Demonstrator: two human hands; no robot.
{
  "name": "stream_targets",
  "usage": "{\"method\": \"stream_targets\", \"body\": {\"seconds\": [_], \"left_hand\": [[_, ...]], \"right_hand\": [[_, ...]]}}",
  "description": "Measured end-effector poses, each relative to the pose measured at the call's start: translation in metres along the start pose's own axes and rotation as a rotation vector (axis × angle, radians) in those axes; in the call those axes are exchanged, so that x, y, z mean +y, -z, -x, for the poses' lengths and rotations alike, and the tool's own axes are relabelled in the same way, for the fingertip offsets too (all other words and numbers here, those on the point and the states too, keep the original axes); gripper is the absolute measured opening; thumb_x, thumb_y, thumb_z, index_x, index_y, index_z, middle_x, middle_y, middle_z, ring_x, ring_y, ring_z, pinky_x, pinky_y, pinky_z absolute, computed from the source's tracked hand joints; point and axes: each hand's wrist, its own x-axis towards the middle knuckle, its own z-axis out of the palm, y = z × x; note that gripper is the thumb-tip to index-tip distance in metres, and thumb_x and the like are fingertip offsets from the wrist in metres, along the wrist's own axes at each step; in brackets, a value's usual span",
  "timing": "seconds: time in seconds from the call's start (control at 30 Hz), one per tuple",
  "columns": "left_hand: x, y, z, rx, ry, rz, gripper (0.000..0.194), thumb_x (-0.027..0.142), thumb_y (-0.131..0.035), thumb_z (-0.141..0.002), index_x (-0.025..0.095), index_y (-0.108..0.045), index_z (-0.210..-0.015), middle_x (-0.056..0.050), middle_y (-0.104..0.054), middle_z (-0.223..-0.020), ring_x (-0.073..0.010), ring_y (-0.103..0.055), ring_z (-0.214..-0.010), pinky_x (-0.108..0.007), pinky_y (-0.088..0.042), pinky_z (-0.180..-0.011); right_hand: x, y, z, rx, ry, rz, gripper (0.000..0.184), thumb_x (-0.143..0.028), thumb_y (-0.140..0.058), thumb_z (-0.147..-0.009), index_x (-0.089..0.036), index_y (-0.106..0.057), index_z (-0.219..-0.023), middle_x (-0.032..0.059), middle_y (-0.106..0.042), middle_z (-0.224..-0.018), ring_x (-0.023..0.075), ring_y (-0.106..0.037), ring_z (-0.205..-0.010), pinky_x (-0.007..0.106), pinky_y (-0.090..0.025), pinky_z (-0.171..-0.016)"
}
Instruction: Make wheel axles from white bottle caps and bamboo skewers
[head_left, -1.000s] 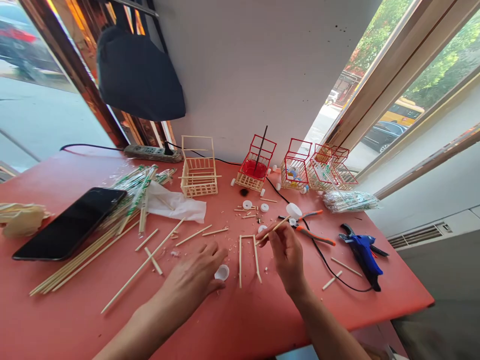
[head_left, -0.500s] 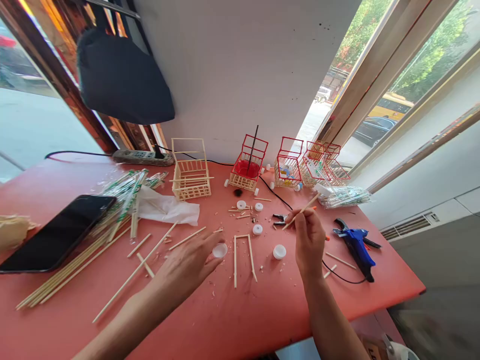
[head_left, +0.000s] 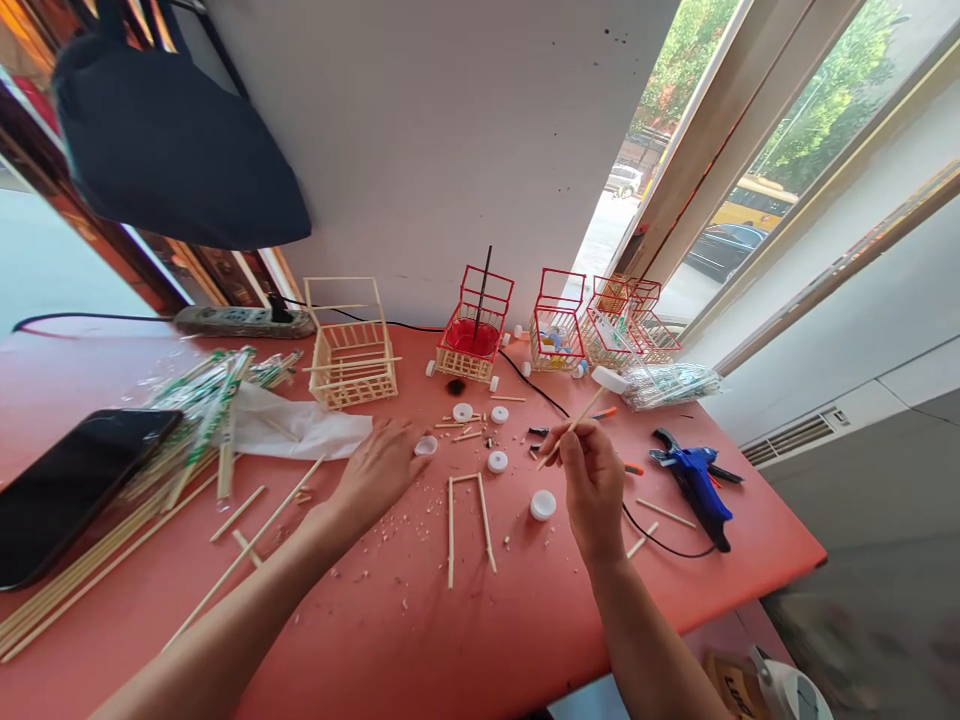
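My left hand (head_left: 381, 465) reaches over the table with a white bottle cap (head_left: 425, 446) between its thumb and fingers, hollow side showing. My right hand (head_left: 591, 483) pinches a thin wooden stick (head_left: 574, 425); another white cap (head_left: 610, 379) sits at the stick's upper end. Between my hands lies a three-sided stick frame (head_left: 451, 530). Further loose caps lie near it, among them a deeper white one (head_left: 543, 505) and one with a dark centre (head_left: 497, 462). Behind my left hand stands a plain wooden-stick cart basket (head_left: 352, 375).
Several red-trimmed stick carts (head_left: 478, 340) line the wall. A blue glue gun (head_left: 697, 485) lies at right, its cable crossing the table. At left are a black phone (head_left: 82, 495), wrapped sticks (head_left: 210, 420), white paper (head_left: 300, 425) and a power strip (head_left: 240, 321). Wood scraps dot the tabletop.
My left hand has moved away from me toward the back of the table, carrying the cap. My right hand has tilted the stick, so its capped end shows more clearly. The view has shifted right.
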Motion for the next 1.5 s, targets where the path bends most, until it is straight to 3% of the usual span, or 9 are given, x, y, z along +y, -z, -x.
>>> {"method": "stream_targets", "body": {"seconds": [0.2, 0.43, 0.6, 0.7, 0.8, 1.0, 1.23, 1.33, 1.5], "left_hand": [[0.001, -0.003, 0.002, 0.039, -0.036, -0.009, 0.040, 0.027, -0.057, -0.086, 0.012, -0.067, -0.123, -0.018, -0.069, -0.112, -0.0398, -0.060, -0.107, -0.050, -0.046, -0.093], [0.036, -0.003, 0.003, 0.080, -0.154, 0.134, 0.039, 0.022, -0.060, -0.089, 0.022, -0.065, -0.128, -0.012, -0.071, -0.117, -0.0343, -0.062, -0.112, -0.046, -0.045, -0.097], [0.053, -0.012, 0.002, 0.035, -0.199, 0.203, 0.039, 0.021, -0.068, -0.085, 0.021, -0.064, -0.124, -0.013, -0.068, -0.124, -0.0344, -0.059, -0.119, -0.046, -0.045, -0.099], [0.066, -0.018, 0.004, 0.014, -0.270, 0.242, 0.032, 0.022, -0.070, -0.085, 0.020, -0.066, -0.117, -0.012, -0.070, -0.116, -0.0331, -0.060, -0.113, -0.045, -0.047, -0.095], [0.084, -0.025, 0.006, -0.068, -0.360, 0.272, 0.038, 0.022, -0.075, -0.081, 0.020, -0.066, -0.118, -0.010, -0.069, -0.112, -0.0323, -0.059, -0.110, -0.044, -0.047, -0.093], [0.114, -0.034, 0.005, -0.166, -0.366, 0.283, 0.037, 0.023, -0.080, -0.075, 0.020, -0.069, -0.110, -0.011, -0.068, -0.109, -0.0329, -0.060, -0.104, -0.044, -0.048, -0.088], [0.122, -0.035, 0.000, -0.209, -0.370, 0.323, 0.017, 0.014, -0.072, -0.078, 0.021, -0.073, -0.094, -0.012, -0.069, -0.103, -0.0346, -0.061, -0.101, -0.044, -0.047, -0.083], [0.123, -0.036, 0.001, -0.192, -0.358, 0.373, 0.018, 0.009, -0.066, -0.077, 0.021, -0.073, -0.088, -0.010, -0.070, -0.100, -0.0324, -0.062, -0.100, -0.041, -0.047, -0.083], [0.120, -0.036, 0.004, -0.140, -0.310, 0.492, 0.025, 0.009, -0.063, -0.075, 0.022, -0.070, -0.095, -0.006, -0.072, -0.095, -0.0270, -0.065, -0.091, -0.036, -0.048, -0.079]], "right_hand": [[-0.003, 0.002, 0.000, 0.021, 0.017, 0.002, 0.013, -0.029, -0.055, -0.102, -0.021, -0.063, -0.095, -0.0008, -0.065, -0.079, 0.0106, -0.059, -0.066, 0.023, -0.050, -0.064], [-0.004, 0.002, -0.001, 0.024, 0.012, -0.003, 0.014, -0.030, -0.054, -0.102, -0.021, -0.062, -0.095, -0.0013, -0.065, -0.077, 0.0106, -0.059, -0.065, 0.024, -0.049, -0.063], [-0.004, 0.002, -0.002, 0.043, 0.024, -0.020, 0.013, -0.030, -0.054, -0.101, -0.021, -0.063, -0.096, -0.0009, -0.065, -0.076, 0.0110, -0.057, -0.064, 0.025, -0.048, -0.062], [-0.004, 0.002, -0.003, 0.046, 0.034, -0.040, 0.014, -0.029, -0.054, -0.101, -0.021, -0.062, -0.093, -0.0009, -0.065, -0.076, 0.0113, -0.058, -0.064, 0.025, -0.048, -0.062], [-0.005, 0.002, -0.003, 0.052, 0.035, -0.041, 0.012, -0.028, -0.054, -0.101, -0.021, -0.063, -0.095, -0.0010, -0.065, -0.076, 0.0112, -0.059, -0.065, 0.024, -0.049, -0.063], [-0.005, 0.004, -0.001, 0.049, 0.022, -0.017, 0.014, -0.031, -0.055, -0.101, -0.021, -0.061, -0.095, -0.0008, -0.065, -0.077, 0.0115, -0.060, -0.065, 0.025, -0.051, -0.064], [-0.007, 0.004, -0.002, 0.045, -0.003, -0.018, 0.015, -0.033, -0.054, -0.101, -0.021, -0.060, -0.093, -0.0002, -0.064, -0.077, 0.0123, -0.060, -0.066, 0.026, -0.053, -0.064], [-0.007, 0.004, -0.002, 0.041, -0.002, -0.022, 0.015, -0.033, -0.054, -0.100, -0.021, -0.060, -0.092, 0.0001, -0.064, -0.078, 0.0123, -0.059, -0.066, 0.026, -0.052, -0.063], [-0.007, 0.005, -0.002, 0.041, 0.002, -0.035, 0.013, -0.030, -0.053, -0.101, -0.021, -0.060, -0.094, -0.0005, -0.064, -0.078, 0.0118, -0.059, -0.067, 0.025, -0.051, -0.064]]}}
